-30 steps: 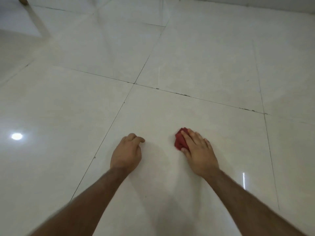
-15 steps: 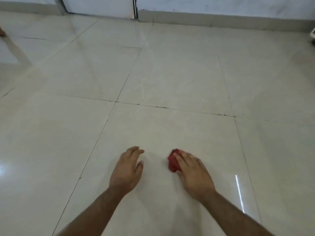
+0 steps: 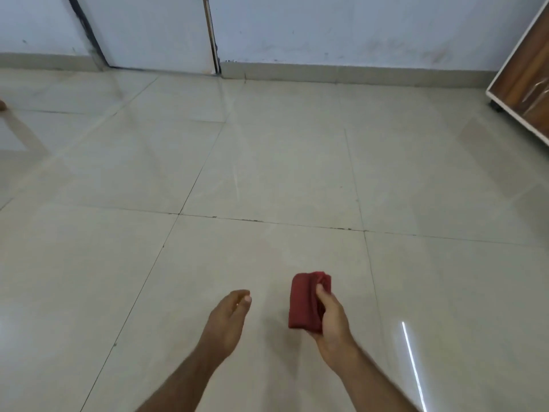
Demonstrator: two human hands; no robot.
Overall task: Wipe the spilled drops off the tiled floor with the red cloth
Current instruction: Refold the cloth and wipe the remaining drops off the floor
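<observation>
Tiles make up the largest thing in view: a glossy pale tiled floor (image 3: 267,162) with thin dark grout lines crossing it, running back to a light wall (image 3: 341,28) with a low skirting strip along its foot. A white door (image 3: 154,31) is set into that wall at upper left, its dark frame edges visible on both sides. At the far right edge stands the corner of a wooden cabinet (image 3: 525,81) with a pale border, raised slightly on a small dark foot.

Both forearms reach in from the bottom of the view. The right hand (image 3: 332,319) grips the red cloth (image 3: 304,298), thumb laid across its upper part and fingers curled round behind it; the cloth is bunched into a compact bundle and sits on the inner side of that hand, facing the other one. The left hand (image 3: 228,316) is just beside it, apart from the cloth and holding nothing, with its fingers loosely curled and somewhat blurred. No drops can be made out on the shiny tiles.
</observation>
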